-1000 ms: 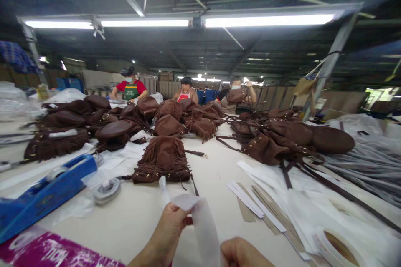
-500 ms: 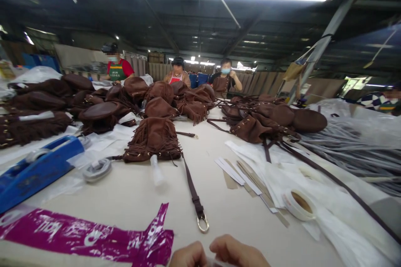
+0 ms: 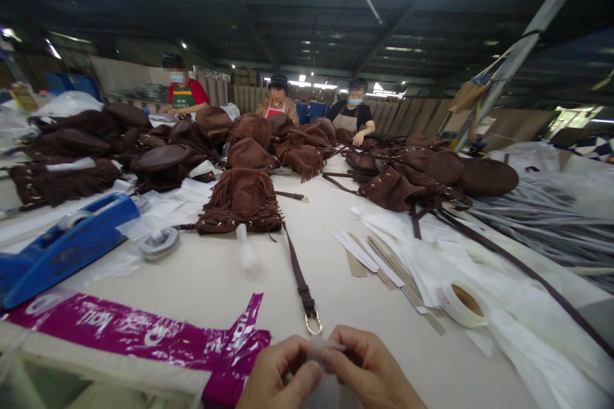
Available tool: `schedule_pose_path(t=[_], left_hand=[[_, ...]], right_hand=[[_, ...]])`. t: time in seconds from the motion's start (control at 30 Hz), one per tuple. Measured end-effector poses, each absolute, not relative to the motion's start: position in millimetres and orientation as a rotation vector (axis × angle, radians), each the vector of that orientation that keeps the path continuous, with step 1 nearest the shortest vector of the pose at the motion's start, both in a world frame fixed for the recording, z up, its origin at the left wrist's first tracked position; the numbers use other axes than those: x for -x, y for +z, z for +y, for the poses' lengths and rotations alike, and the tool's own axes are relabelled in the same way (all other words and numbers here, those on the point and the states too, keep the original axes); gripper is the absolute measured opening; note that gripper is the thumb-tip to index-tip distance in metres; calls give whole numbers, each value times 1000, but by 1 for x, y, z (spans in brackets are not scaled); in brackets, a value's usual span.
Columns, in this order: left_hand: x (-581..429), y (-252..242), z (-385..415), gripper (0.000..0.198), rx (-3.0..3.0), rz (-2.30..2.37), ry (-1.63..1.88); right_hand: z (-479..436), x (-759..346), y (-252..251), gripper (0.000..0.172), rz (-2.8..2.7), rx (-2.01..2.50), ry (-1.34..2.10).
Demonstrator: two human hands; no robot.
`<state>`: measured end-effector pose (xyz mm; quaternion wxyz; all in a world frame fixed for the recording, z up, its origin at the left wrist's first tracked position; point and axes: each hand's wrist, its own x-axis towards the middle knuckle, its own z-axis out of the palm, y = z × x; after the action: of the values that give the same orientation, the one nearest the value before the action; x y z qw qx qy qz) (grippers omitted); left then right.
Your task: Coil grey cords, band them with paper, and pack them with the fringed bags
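Note:
At the near table edge, my left hand (image 3: 282, 372) and my right hand (image 3: 371, 364) pinch a thin, translucent whitish sheet (image 3: 319, 349) between thumbs and fingers. Part of it hangs below the fingers; whether it is plastic or tissue paper I cannot tell. Just beyond my fingertips lies the gold buckle (image 3: 314, 323) of a brown strap (image 3: 298, 271). That strap runs back to a brown fringed bag (image 3: 242, 201) lying flat, with a white wrapped piece (image 3: 246, 249) sticking out of its eyeletted edge. A grey coiled strip (image 3: 160, 244) rests left of the bag.
A blue tape dispenser (image 3: 71, 249) stands at left, behind purple printed tape (image 3: 144, 335) on the table edge. Paper strips (image 3: 374, 259), a tape roll (image 3: 463, 303) and white sheets lie right. Brown bags (image 3: 422, 172) are heaped farther back, with several co-workers (image 3: 355, 115) beyond.
My hands have come up farther into view, and the whitish sheet now shows between the fingers. The view has tilted down. The right-hand co-worker's raised hand has lowered to the bags.

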<state>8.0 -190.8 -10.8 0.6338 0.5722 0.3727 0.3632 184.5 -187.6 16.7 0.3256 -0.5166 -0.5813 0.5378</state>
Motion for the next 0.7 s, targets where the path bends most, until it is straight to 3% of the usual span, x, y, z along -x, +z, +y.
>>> schedule_pose_path(t=[0.4,0.57,0.7], left_hand=[[-14,-22,-183,33,-1292,1021,928],[-9,-18,-184,31,-1195,1024,901],[-6,-20,-184,36,-1098,987,903]], right_hand=[[-187,-191,18,31,-1565,1370,1416],[-157,-213,20,41,-1524,1497,1214],[-127,-203,22,21,-1730,1632,1011]])
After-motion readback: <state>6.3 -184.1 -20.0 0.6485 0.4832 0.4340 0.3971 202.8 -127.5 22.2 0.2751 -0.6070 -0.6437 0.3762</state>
